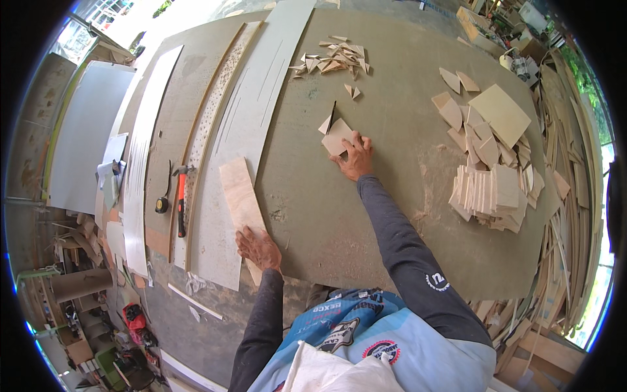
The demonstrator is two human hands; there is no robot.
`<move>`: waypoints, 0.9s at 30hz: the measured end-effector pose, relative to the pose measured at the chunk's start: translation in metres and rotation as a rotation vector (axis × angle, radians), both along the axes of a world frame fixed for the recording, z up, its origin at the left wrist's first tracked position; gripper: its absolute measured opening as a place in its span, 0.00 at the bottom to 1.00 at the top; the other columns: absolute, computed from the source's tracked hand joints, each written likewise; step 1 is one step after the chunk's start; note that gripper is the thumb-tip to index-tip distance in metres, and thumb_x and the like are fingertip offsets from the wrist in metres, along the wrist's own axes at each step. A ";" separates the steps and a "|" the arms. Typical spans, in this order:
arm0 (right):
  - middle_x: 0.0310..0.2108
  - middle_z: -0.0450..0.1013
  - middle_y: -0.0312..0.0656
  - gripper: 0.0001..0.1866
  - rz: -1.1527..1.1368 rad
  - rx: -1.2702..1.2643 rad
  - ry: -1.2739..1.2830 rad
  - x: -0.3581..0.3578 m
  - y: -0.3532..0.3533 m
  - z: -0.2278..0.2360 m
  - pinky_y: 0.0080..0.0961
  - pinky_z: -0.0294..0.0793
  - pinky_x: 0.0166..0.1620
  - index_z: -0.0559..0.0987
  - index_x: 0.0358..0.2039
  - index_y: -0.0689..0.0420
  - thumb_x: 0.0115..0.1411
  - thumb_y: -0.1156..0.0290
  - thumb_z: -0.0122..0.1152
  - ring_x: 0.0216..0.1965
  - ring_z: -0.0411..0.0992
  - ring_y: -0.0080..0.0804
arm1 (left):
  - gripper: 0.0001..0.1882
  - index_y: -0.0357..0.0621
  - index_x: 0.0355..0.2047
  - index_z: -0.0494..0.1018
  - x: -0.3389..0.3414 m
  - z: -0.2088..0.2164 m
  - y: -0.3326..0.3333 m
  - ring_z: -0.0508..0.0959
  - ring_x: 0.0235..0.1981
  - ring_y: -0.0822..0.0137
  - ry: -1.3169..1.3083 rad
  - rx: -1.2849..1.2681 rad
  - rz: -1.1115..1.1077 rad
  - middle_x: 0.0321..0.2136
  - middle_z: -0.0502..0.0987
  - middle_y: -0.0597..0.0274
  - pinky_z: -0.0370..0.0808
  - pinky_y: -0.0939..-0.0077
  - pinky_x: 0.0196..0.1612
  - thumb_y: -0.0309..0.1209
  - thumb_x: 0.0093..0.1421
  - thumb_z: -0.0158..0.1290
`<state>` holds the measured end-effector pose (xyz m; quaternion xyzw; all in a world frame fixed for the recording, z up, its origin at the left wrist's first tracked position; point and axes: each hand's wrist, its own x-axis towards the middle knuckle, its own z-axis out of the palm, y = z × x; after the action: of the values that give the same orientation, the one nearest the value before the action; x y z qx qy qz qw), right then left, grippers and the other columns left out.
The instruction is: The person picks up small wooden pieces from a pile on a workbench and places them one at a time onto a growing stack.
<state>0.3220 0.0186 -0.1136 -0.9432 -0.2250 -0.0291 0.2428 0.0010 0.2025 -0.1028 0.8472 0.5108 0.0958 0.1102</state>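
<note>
At upper centre the right hand (356, 160) seemingly aligns a wood piece (336, 137), needing steadiness next; the left hand (259, 249) overlies a plank (239, 196), whether either clamps being unclear.

"How does the long wooden strip (241, 196) look?"
"It is pale, flat and straight-edged. It lies lengthwise, a little slanted, over the edge of the grey panel (217, 222)."
"And the small wooden piece (337, 138)?"
"This one is also pale, with angular corners, and it lies on the brown table (313, 209). A thin dark stick (332, 116) slants over its farther part; whether they touch, I cannot tell."
</note>
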 end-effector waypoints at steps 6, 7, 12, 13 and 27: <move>0.69 0.62 0.47 0.24 0.100 -0.099 -0.021 0.015 -0.012 0.003 0.51 0.64 0.59 0.82 0.54 0.45 0.58 0.54 0.71 0.61 0.59 0.48 | 0.32 0.44 0.69 0.59 -0.002 -0.003 0.001 0.51 0.73 0.45 -0.002 0.022 -0.011 0.71 0.54 0.45 0.43 0.42 0.73 0.41 0.68 0.50; 0.69 0.63 0.47 0.23 0.093 -0.097 -0.005 0.015 -0.011 0.005 0.53 0.64 0.60 0.82 0.54 0.46 0.59 0.55 0.70 0.61 0.60 0.48 | 0.32 0.44 0.69 0.58 -0.002 -0.002 0.000 0.51 0.73 0.45 0.002 0.018 -0.009 0.71 0.54 0.45 0.43 0.42 0.73 0.41 0.67 0.50; 0.68 0.65 0.45 0.19 0.057 -0.078 -0.005 0.016 -0.009 0.008 0.56 0.64 0.60 0.83 0.51 0.46 0.60 0.57 0.70 0.60 0.62 0.46 | 0.32 0.44 0.68 0.58 -0.002 -0.002 0.000 0.51 0.73 0.46 0.009 0.020 -0.011 0.71 0.53 0.45 0.43 0.42 0.73 0.41 0.67 0.50; 0.68 0.65 0.44 0.20 0.058 -0.088 -0.001 0.016 -0.009 0.008 0.56 0.65 0.59 0.83 0.51 0.45 0.59 0.58 0.70 0.60 0.62 0.45 | 0.32 0.44 0.68 0.58 -0.002 -0.003 0.001 0.51 0.73 0.46 0.011 0.028 -0.011 0.71 0.53 0.45 0.43 0.42 0.73 0.41 0.67 0.51; 0.65 0.71 0.26 0.14 0.075 -0.155 -0.038 0.023 -0.006 0.019 0.48 0.68 0.51 0.83 0.42 0.46 0.55 0.60 0.72 0.52 0.66 0.36 | 0.33 0.44 0.69 0.57 0.001 0.004 -0.001 0.51 0.73 0.46 0.027 0.010 0.003 0.71 0.54 0.45 0.44 0.41 0.72 0.41 0.67 0.52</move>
<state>0.3455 0.0125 -0.0947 -0.9493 -0.2663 -0.0203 0.1658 0.0023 0.2010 -0.0990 0.8482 0.5131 0.0871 0.0988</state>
